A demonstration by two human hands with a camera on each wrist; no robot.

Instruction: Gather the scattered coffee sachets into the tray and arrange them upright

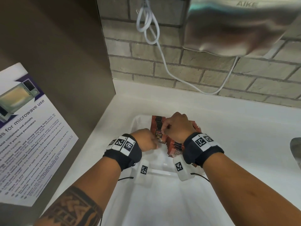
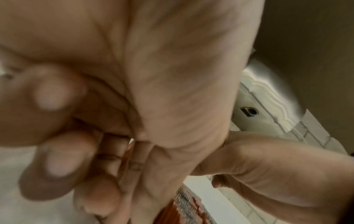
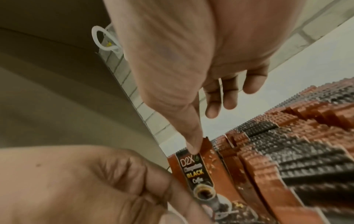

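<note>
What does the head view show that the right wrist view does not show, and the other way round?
Only the head view shows the white tray around the sachets, both wristbands, the microwave poster on the left and the steel dryer on the wall.

Only the right wrist view shows the front sachet closely: its label reads "D2X ... BLACK Coffee", and the right thumb tip presses its top edge.

Both show the left hand, the right hand, the upright rows of sachets, the white cable and the brick wall.

Sachets (image 1: 158,128) upright in tray (image 1: 135,123), far end; counter (image 1: 228,128) beneath; wall (image 1: 211,70) behind.
</note>
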